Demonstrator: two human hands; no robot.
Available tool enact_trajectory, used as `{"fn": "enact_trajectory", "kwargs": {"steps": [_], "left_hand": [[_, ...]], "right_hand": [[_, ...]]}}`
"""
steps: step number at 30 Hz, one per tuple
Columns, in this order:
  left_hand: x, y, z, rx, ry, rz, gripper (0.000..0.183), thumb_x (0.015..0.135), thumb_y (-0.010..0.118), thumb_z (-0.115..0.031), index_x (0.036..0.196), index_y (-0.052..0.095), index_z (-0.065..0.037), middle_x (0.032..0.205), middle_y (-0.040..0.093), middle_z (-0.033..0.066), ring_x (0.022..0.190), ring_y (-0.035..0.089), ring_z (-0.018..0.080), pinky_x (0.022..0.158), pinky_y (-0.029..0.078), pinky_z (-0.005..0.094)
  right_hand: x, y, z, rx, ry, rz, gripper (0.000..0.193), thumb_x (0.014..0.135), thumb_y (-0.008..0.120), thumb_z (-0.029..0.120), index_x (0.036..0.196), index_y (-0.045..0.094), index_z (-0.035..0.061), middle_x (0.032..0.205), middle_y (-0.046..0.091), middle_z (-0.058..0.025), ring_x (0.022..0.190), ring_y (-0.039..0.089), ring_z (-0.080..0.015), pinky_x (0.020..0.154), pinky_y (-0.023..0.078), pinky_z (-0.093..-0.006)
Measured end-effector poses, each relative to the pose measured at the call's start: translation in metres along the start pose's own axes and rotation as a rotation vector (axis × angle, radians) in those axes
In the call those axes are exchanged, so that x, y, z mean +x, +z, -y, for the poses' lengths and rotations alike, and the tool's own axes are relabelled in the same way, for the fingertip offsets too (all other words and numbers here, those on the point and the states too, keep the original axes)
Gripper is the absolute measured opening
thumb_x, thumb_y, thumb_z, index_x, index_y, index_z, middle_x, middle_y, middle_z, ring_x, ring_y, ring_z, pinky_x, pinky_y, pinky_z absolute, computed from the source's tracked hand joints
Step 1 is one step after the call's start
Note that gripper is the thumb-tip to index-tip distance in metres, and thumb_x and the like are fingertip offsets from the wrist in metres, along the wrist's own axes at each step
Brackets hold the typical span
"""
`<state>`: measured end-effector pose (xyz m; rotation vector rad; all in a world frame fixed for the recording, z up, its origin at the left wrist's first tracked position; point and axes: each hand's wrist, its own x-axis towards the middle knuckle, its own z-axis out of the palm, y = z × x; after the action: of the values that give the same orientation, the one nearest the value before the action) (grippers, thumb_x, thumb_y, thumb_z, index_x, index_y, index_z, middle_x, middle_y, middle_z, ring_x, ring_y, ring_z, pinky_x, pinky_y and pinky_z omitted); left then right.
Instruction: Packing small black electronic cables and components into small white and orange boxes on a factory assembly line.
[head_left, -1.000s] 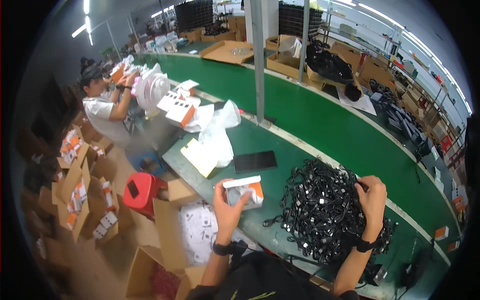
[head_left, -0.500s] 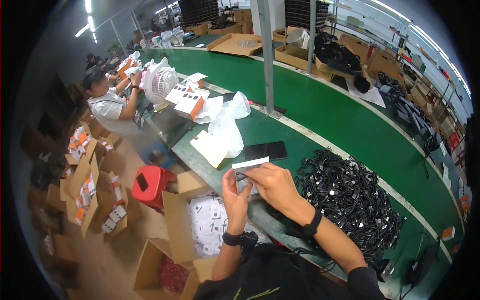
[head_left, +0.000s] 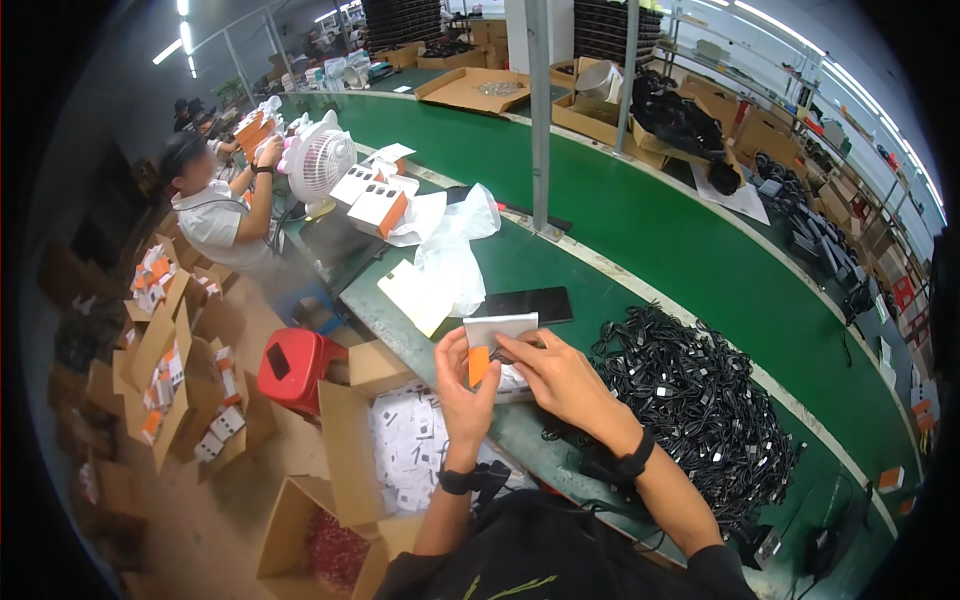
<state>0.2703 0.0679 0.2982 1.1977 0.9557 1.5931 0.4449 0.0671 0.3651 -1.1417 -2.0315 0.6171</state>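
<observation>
A small white box with an orange side is in front of me, its pale flap standing up. My left hand is closed around the box's orange side, with the thumb at the front. My right hand is at the box's opening, fingertips pinched on a dark coiled cable that is mostly hidden behind them. To the right of my hands lies a big heap of black cables with pale plugs. Just beyond the box a black phone-like slab rests on the green table.
Left of the table stand a carton of white paper pieces, a carton of red material and a red stool. White plastic bags, boxes and a fan sit farther up, near a co-worker.
The box has turned, so its orange side and raised flap now show. My right fingers have moved the cable down to the opening. The co-worker now lifts an orange-and-white box.
</observation>
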Motion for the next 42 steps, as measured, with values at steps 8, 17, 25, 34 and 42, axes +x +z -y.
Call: {"fn": "enact_trajectory", "kwargs": {"steps": [8, 17, 25, 34, 42], "left_hand": [[0.009, 0.019, -0.005, 0.283, 0.079, -0.126, 0.064, 0.094, 0.084, -0.005, 0.148, 0.050, 0.000, 0.113, 0.071, 0.0117, 0.107, 0.067, 0.0173, 0.094, 0.053, 0.0307], [0.013, 0.009, 0.000, 0.279, 0.031, -0.069, 0.062, 0.092, 0.084, 0.000, 0.145, 0.053, -0.002, 0.102, 0.067, 0.0052, 0.096, 0.064, 0.0115, 0.085, 0.051, 0.0266], [0.023, 0.014, -0.018, 0.328, 0.054, 0.023, 0.066, 0.086, 0.088, 0.000, 0.143, 0.056, -0.002, 0.112, 0.075, 0.0139, 0.104, 0.073, 0.0194, 0.091, 0.058, 0.0329], [0.008, 0.027, -0.025, 0.489, 0.056, -0.041, 0.068, 0.083, 0.089, -0.002, 0.143, 0.059, -0.003, 0.110, 0.078, 0.0145, 0.102, 0.075, 0.0190, 0.087, 0.059, 0.0335], [0.009, 0.030, -0.029, 0.547, 0.078, -0.093, 0.067, 0.084, 0.088, -0.002, 0.144, 0.057, -0.003, 0.096, 0.079, 0.0149, 0.090, 0.077, 0.0185, 0.081, 0.059, 0.0323]], "right_hand": [[-0.014, 0.013, -0.013, 0.316, 0.103, -0.396, 0.040, 0.094, 0.074, 0.001, 0.134, 0.072, 0.0051, 0.111, 0.075, -0.0220, 0.099, 0.073, -0.0411, 0.087, 0.060, -0.0471], [-0.020, 0.010, 0.006, -0.236, 0.027, -0.161, 0.013, 0.084, 0.083, 0.013, 0.097, 0.086, 0.0144, 0.112, 0.064, -0.0065, 0.107, 0.062, -0.0293, 0.079, 0.061, -0.0420], [-0.009, 0.010, 0.019, -0.346, 0.065, -0.217, 0.013, 0.089, 0.076, 0.008, 0.096, 0.075, -0.0025, 0.105, 0.068, -0.0174, 0.099, 0.069, -0.0362, 0.078, 0.060, -0.0498], [-0.019, 0.008, -0.018, -0.669, -0.360, -0.021, 0.024, 0.077, 0.072, 0.003, 0.097, 0.074, -0.0107, 0.092, 0.074, -0.0179, 0.094, 0.075, -0.0315, 0.071, 0.064, -0.0385], [-0.020, 0.004, -0.028, -0.827, -0.505, -0.004, 0.023, 0.079, 0.070, 0.009, 0.094, 0.072, -0.0087, 0.094, 0.074, -0.0190, 0.098, 0.077, -0.0302, 0.065, 0.063, -0.0345]]}}
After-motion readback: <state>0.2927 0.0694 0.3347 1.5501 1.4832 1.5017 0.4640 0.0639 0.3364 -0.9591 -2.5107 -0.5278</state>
